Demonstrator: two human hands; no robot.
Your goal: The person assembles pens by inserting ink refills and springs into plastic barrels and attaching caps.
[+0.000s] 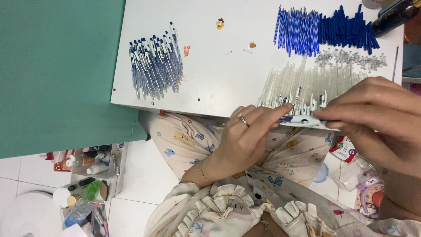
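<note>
Left hand (pixel 245 136), right hand (pixel 372 114): one pen (pixel 302 119) is pinched between both at its ends. Light, stiff, smooth plastic is judged; best gripped at barrel ends.

A home is shown, used as a small piecework spot. A white table (pixel 210 79) fills the upper middle of the frame, and sorted pen parts are laid on it: assembled pens (pixel 155 66) at the upper left of the table, blue refills (pixel 298 30) and clear barrels (pixel 302 83) at the upper right. White floor tiles (pixel 140 175) are seen below, and a rack of cosmetics bottles (pixel 87 166) stands at the lower left. Patterned pyjamas (pixel 188 136) are worn by the seated person.
</note>
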